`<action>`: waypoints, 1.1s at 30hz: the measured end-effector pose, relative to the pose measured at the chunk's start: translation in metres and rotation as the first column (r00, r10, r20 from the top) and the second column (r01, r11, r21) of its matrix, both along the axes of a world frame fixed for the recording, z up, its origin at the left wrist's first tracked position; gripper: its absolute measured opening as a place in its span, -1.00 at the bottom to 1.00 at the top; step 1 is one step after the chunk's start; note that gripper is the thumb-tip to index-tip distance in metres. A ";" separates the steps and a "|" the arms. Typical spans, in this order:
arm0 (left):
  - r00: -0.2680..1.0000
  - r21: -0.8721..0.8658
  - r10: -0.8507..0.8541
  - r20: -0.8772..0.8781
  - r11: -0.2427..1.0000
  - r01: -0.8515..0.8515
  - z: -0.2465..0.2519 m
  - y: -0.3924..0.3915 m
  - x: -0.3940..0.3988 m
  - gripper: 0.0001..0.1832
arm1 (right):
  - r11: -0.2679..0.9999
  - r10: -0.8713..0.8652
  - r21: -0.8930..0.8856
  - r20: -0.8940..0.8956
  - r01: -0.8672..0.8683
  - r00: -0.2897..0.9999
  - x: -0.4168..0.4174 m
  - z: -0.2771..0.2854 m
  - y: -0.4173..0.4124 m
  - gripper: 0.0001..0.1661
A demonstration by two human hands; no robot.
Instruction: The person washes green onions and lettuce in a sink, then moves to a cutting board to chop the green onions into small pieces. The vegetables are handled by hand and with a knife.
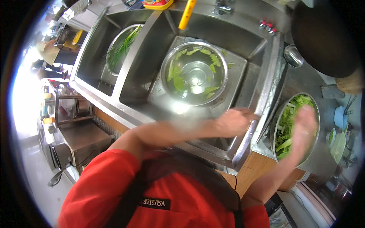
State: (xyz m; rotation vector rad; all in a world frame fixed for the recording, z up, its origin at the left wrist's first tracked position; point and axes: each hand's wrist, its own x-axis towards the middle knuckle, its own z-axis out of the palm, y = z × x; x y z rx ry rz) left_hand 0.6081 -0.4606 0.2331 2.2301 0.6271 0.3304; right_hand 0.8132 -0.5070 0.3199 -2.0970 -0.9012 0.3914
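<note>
My left hand is over the right end of the steel sink, its fingertips near the sink's rim; I cannot tell if it holds anything. My right hand, blurred, is over a round metal bowl of chopped leafy greens on the counter right of the sink; its grip is unclear. In the larger sink basin stands a round steel bowl of water with loose green leaf pieces in it. Another metal bowl with long thin green stalks sits in the left basin.
A yellow tube hangs over the larger basin's back edge, near the faucet. A large dark round object, a small metal bowl and a blue container are at the right. People are at far left.
</note>
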 end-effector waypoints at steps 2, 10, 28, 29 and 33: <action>0.996 0.058 0.076 -0.054 0.996 -0.073 -0.031 0.017 -0.066 -0.74 | 0.910 0.394 -0.027 -0.258 -0.414 0.882 -0.059 -0.039 0.042 -0.66; 0.734 0.403 0.532 -0.423 0.836 -0.373 -0.130 0.120 -0.198 -0.19 | 0.382 0.922 -0.703 0.249 -0.600 0.296 -0.173 -0.249 0.123 -0.60; 0.726 -0.271 0.514 -0.457 0.697 -0.664 -0.199 0.147 -0.203 -0.66 | 0.861 0.243 -0.460 0.000 -0.216 0.970 -0.182 -0.241 0.180 -0.59; 0.660 -0.367 0.650 -0.377 0.549 -0.751 -0.196 0.150 -0.203 -0.63 | 0.902 0.204 -0.377 -0.060 -0.212 0.977 -0.179 -0.257 0.184 -0.57; 0.409 -0.402 0.822 -0.396 0.245 -0.882 -0.194 0.164 -0.202 -0.47 | 0.981 0.145 -0.070 -0.353 -0.180 0.924 -0.190 -0.277 0.207 -0.55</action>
